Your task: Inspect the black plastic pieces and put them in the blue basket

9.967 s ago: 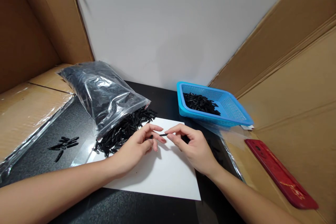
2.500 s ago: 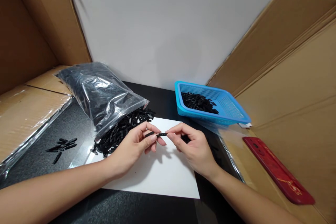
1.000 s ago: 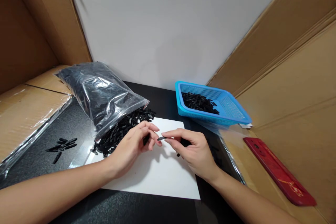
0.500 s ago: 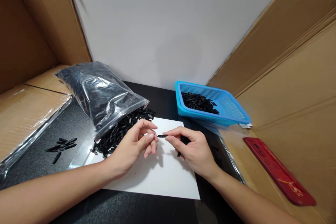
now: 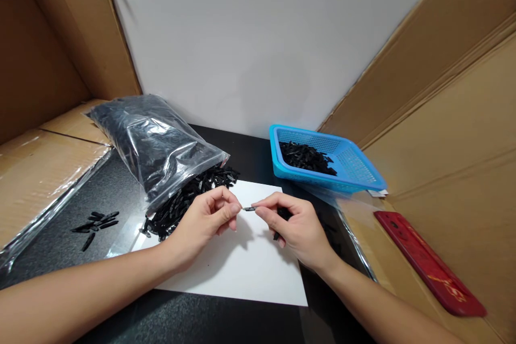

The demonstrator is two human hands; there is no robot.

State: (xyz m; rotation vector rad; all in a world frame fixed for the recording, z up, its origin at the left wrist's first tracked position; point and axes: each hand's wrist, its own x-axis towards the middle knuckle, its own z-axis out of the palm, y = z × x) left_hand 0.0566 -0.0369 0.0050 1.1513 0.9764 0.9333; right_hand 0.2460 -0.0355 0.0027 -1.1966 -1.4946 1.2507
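Above a white sheet (image 5: 262, 274), a small, narrow black piece (image 5: 249, 208) with a pale tip is held level between my two hands. My right hand (image 5: 296, 223) pinches its right end with thumb and forefinger, and more black pieces (image 5: 284, 214) are tucked inside its curled fingers. At the other end, my left hand (image 5: 212, 217) has thumb and forefinger pressed together on the piece's tip, its other fingers curled. Left of that hand, a heap of similar black pieces (image 5: 177, 209) spills beside the mouth of a clear plastic bag (image 5: 153, 140) full of dark contents.
A blue mesh basket (image 5: 363, 172) holding many black pieces stands at the back right. Several loose pieces (image 5: 97, 223) lie on the dark table at left. On cardboard at right rests a red phone case-like object (image 5: 431, 263). Cardboard walls (image 5: 455, 91) flank both sides.
My left hand's fingers have drawn in from a looser spread and closed on the left tip of the black piece. My right hand has barely moved.
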